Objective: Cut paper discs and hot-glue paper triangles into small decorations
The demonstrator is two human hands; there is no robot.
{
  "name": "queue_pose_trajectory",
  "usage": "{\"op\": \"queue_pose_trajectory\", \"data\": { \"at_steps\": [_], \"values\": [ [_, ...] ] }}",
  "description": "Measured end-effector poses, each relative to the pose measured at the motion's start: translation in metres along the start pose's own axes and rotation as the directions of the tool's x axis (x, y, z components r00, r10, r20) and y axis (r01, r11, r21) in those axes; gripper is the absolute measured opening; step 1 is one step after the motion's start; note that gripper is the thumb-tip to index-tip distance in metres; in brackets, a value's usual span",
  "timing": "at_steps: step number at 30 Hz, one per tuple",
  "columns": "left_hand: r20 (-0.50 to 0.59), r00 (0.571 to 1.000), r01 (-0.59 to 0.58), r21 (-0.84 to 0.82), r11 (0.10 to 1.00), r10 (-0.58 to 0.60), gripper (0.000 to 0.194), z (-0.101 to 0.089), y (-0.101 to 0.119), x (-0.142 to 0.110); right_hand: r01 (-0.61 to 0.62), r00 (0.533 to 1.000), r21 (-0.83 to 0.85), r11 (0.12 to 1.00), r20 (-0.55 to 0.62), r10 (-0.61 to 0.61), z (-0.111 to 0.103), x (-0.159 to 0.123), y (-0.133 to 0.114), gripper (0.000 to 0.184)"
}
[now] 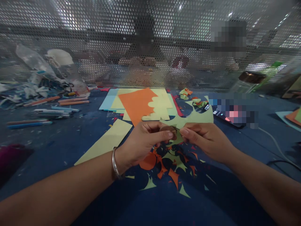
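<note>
In the middle of the head view, my left hand (143, 138), with a silver bangle at the wrist, pinches a small brownish paper disc (167, 128) between thumb and fingers. My right hand (204, 138) is closed beside it, thumb against forefinger, at a thin dark sliver by the disc's edge; what this is I cannot make out. Just beyond the fingers is a pale green paper sheet (199, 116) with rounded cut-outs; whether either hand touches it is unclear. Under the hands lie an orange paper circle (148, 161) and several orange and green scraps (174, 178).
Behind the hands, an orange sheet with a scalloped edge (134, 102) overlaps stacked papers. A yellow strip (103, 141) lies left. Rolled paper sticks (74, 102) and a bottle (76, 78) stand farther left. A phone (225, 116), cable and jar (249, 81) are right. Perforated metal panel (105, 40) bounds the back.
</note>
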State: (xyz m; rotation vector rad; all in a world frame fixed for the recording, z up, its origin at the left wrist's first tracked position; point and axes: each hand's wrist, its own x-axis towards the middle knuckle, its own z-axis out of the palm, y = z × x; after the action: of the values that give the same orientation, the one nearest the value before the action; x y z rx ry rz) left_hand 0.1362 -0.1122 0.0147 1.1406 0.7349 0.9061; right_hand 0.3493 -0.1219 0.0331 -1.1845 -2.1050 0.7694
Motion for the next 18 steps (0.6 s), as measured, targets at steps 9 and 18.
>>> {"op": "queue_pose_trajectory", "data": {
  "at_steps": [9,18],
  "values": [
    [0.038,0.999,0.005,-0.001,1.000,-0.004,0.014,-0.0015,-0.0005,0.0019,0.002,1.000,-0.034,0.999,0.012,-0.002,0.0003,-0.0001,0.0021,0.049],
    [0.044,0.998,0.052,0.053,0.997,-0.054,0.013,-0.0028,0.0008,0.0026,-0.010,1.000,-0.054,0.998,0.027,0.011,-0.0004,-0.0011,0.0031,0.048]
  ]
}}
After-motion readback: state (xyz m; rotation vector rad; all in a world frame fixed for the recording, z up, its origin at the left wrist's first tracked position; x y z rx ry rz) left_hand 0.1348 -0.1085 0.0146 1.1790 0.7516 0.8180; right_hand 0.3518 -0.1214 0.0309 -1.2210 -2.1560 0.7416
